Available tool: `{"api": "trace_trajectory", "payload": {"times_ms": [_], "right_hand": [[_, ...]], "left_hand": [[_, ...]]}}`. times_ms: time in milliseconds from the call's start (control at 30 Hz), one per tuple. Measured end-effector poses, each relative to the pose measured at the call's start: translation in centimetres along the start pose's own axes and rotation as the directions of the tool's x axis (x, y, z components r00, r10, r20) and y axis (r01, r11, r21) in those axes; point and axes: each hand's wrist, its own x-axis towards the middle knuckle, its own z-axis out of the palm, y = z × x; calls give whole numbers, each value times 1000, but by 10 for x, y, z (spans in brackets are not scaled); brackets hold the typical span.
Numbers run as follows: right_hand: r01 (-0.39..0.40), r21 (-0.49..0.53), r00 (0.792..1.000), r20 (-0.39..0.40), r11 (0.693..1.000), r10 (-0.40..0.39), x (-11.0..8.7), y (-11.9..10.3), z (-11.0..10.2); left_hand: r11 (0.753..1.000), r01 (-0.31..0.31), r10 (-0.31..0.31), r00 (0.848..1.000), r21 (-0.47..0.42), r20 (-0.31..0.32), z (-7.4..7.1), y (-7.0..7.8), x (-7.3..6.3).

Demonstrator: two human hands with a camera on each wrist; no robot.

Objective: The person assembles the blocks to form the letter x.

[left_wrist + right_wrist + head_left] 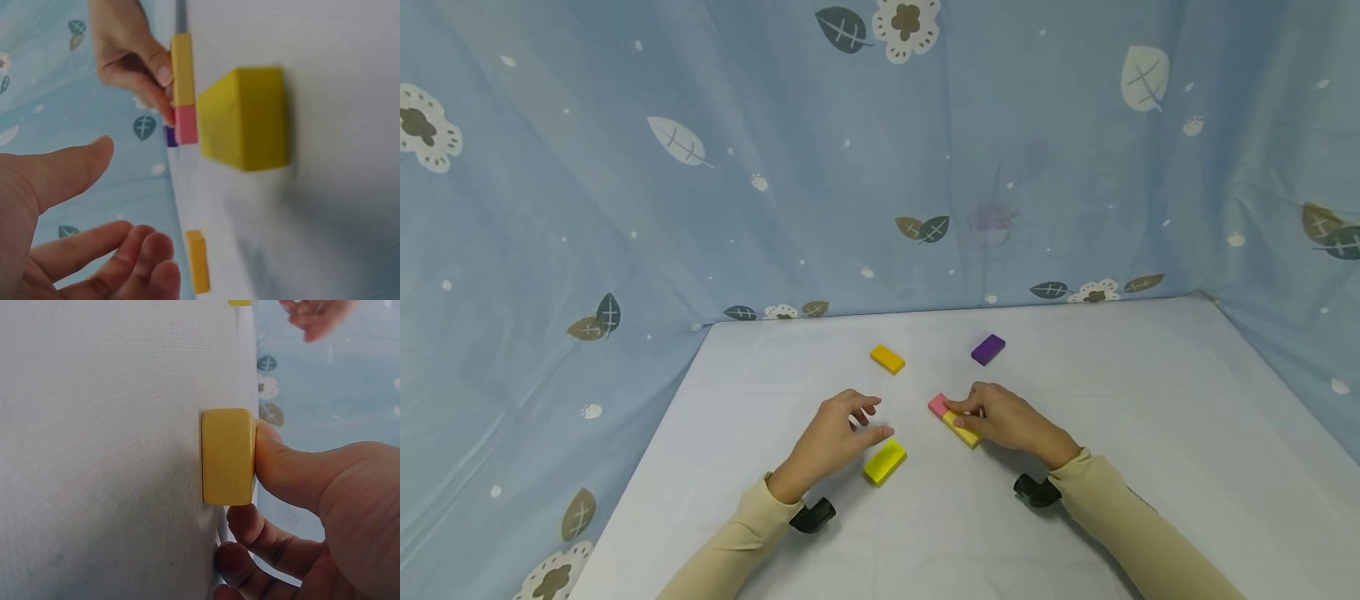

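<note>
Thumb and fingers of my right hand (1009, 419) are at a pale yellow block (228, 456), pinching it as it lies on the table. A pink block (186, 124) stands end to end with it, and the index fingertip (165, 112) is right at the pink one. My left hand (832, 437) hovers with loosely bent fingers, thumb and fingertips apart and nothing between them. Just below its thumb lies a bright yellow block (885, 462), large in the left wrist view.
Farther back on the white table (775, 367) lie an orange-yellow block (887, 359) and a purple block (988, 350). A blue curtain (820, 167) with leaves and flowers hangs behind the table and along its sides.
</note>
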Motion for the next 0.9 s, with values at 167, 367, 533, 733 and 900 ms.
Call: {"api": "trace_trajectory", "payload": {"times_ms": [167,367,533,733,900], "right_hand": [[-3,-3,1000,-3,1000,3,0,0,0],[-20,-2,1000,-1,1000,20,0,0,0],[-15,0,1000,-4,1000,15,1,0,0],[-8,7,1000,-6,1000,8,1,1,0],[8,19,1000,-5,1000,-8,1,1,0]], "left_hand": [[1000,-7,6,999,23,43,6,-3,-7],[998,3,-9,995,56,100,14,-6,-11],[997,4,-13,993,77,115,19,-6,-15],[993,-8,-8,991,114,133,23,-5,-17],[993,0,-17,989,117,149,24,-3,-17]]}}
